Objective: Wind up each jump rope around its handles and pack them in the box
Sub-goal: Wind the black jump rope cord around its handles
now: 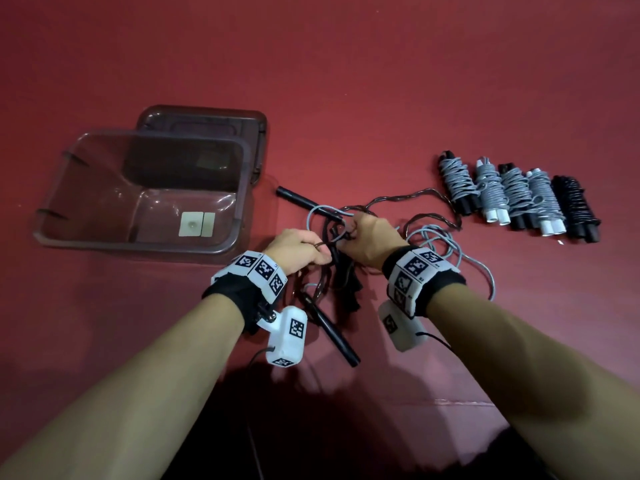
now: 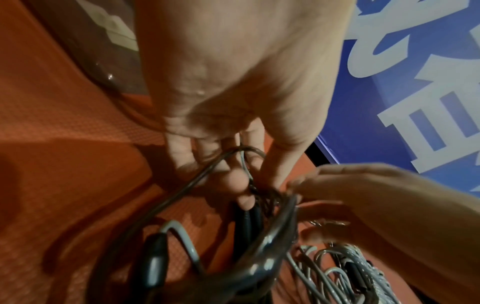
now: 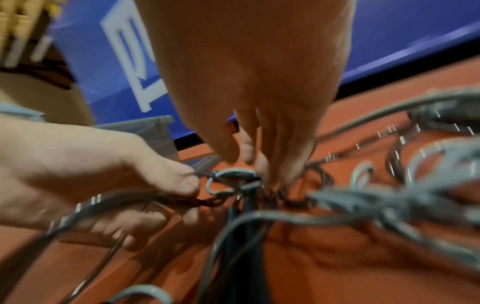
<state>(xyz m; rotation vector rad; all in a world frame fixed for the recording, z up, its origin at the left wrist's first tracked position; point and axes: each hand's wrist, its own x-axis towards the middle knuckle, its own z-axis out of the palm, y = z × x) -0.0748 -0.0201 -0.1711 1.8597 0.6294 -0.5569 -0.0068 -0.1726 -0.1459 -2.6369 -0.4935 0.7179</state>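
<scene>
A dark jump rope (image 1: pixel 408 197) and a grey jump rope (image 1: pixel 446 244) lie tangled together on the red mat in the head view. My left hand (image 1: pixel 320 252) pinches a strand of the dark rope (image 3: pixel 202 202) between thumb and fingers. Right beside it, my right hand (image 1: pixel 349 232) has its fingers curled into the knot where a grey loop (image 3: pixel 228 174) crosses the dark strands. One black handle (image 1: pixel 301 199) points toward the box, and another black handle (image 1: pixel 334 336) lies under my left wrist. The clear plastic box (image 1: pixel 69 233) stands open at the left, with no rope inside.
The box's lid (image 1: pixel 256 133) lies behind the box. Several wound rope bundles (image 1: pixel 516 195), grey and black, sit in a row at the right. A blue board with white lettering (image 2: pixel 415 102) stands beyond the mat. Loose grey loops (image 1: pixel 485 271) spread right of my right wrist.
</scene>
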